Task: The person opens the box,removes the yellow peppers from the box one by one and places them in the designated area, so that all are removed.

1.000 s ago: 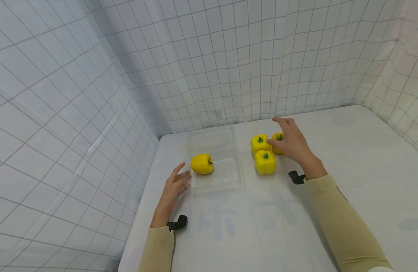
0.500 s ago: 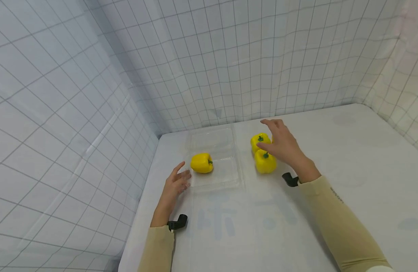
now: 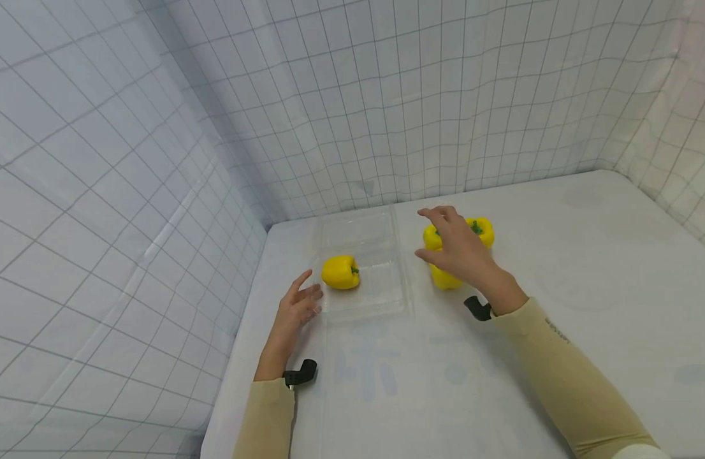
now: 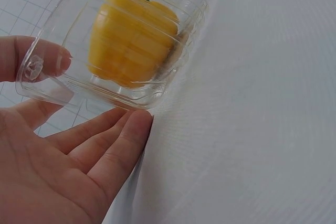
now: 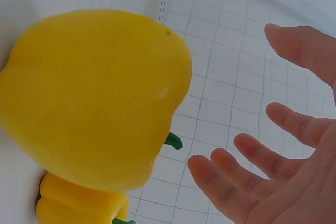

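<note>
One yellow bell pepper lies on its side in a clear plastic container. My left hand is at the container's left side, its fingers loosely extended; in the left wrist view the fingertips meet the outer wall and one digit shows through the rim. My right hand hovers over a group of yellow bell peppers, fingers spread and holding nothing. It partly covers the front pepper and the back left pepper; the back right pepper shows behind it. The right wrist view has a large pepper apart from the fingers.
A white-covered table bears everything. The container's other half lies behind the half with the pepper. White grid-patterned curtain hangs at the back and both sides. Black wrist cameras sit on both wrists.
My right hand has moved left across the pepper group, uncovering the back right pepper and covering the front and back left ones. My left hand and the pepper in the container have stayed put.
</note>
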A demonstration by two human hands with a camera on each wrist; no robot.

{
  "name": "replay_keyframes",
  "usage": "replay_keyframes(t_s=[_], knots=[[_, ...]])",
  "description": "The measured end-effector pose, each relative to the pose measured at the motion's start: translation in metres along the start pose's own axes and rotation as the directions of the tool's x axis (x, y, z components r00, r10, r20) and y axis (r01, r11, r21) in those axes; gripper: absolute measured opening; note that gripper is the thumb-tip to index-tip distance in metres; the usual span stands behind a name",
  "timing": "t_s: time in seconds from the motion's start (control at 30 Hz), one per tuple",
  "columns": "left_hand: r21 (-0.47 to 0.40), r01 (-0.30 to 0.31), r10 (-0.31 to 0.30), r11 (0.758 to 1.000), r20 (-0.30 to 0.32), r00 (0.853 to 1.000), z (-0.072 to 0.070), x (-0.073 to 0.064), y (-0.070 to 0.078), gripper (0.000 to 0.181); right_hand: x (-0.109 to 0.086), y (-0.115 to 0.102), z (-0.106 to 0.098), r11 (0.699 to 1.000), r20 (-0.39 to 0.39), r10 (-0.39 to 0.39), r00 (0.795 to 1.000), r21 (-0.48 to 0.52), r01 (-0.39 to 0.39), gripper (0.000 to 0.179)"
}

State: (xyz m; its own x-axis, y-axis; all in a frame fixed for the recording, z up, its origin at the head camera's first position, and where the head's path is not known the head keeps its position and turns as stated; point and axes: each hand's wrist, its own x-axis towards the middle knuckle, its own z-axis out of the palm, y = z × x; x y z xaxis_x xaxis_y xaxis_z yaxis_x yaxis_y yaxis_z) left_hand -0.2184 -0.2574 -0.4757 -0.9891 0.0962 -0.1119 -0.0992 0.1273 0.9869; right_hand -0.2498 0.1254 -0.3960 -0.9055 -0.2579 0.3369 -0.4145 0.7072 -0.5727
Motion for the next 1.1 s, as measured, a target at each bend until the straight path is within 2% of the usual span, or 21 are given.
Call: replay_keyframes(t_s=[0.13,0.37,0.8,1.0,1.1], knots=[[0.001,-0.013,0.013,1.0,-0.012,1.0,0.0,0.0,0.001,0.066,0.001,-0.009,0.006,1.0,0.019,-0.028,0.999,0.009,0.028,0.077],[0.0,-0.018,0.018,1.0,0.002,1.0,0.001,0.004,0.004,0.065,0.006,-0.024,0.018,0.999,0.049,-0.046,0.998,0.009,0.046,0.076],[-0.006,-0.003,0.003,1.0,-0.008,1.0,0.0,0.007,0.002,0.065,0.011,-0.044,0.067,0.993,0.152,-0.115,0.982,-0.017,0.118,0.075],[-0.028,0.022,-0.022,0.999,0.009,1.0,-0.001,0.004,0.003,0.068,0.013,-0.053,0.085,0.993,0.168,-0.116,0.979,0.021,0.114,0.073],[-0.026,0.043,-0.042,0.999,0.02,0.999,0.001,-0.002,0.012,0.07,0.014,-0.056,0.094,0.995,0.174,-0.101,0.979,0.04,0.096,0.072]])
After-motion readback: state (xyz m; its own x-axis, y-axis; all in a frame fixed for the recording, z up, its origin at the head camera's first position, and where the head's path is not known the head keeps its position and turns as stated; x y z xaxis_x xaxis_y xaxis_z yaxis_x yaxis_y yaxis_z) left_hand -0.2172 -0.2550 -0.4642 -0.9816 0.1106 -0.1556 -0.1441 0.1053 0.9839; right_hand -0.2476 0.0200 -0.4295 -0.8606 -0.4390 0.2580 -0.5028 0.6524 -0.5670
